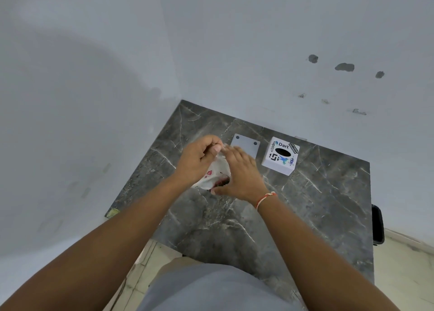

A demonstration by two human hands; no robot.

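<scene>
a grey shirt (211, 289) fills the near edge of the view, and both bare forearms reach out from it over a dark marbled table (305, 205) set into a corner of pale walls. the hands meet at a small white cloth pouch (215, 173) with red prints, which sits on the table left of centre, its upper part lifted off the surface.

the left hand (199, 160) has its fingers curled, and thumb and forefinger pinch the far top edge of the pouch. this looks meant to keep the fabric taut and upright. the right hand (239, 174), with a red and white thread (265, 198) round its wrist, lies over the pouch from the right. its fingers stretch toward the pinched top and its thumb spreads along the near edge, where something dark shows. its fingertips are hidden, so i cannot tell whether it grips the cloth or only steadies it. my guess is that the pouch's mouth is being worked open or closed.

just beyond the hands lies a flat grey plate (246, 144) with two holes. to its right, apart from the pouch, stands a white box (280, 155) with stickers and an oval slot on top. it is within easy reach, perhaps so things can be dropped in. a black object (377, 226) juts out at the table's right edge.
</scene>
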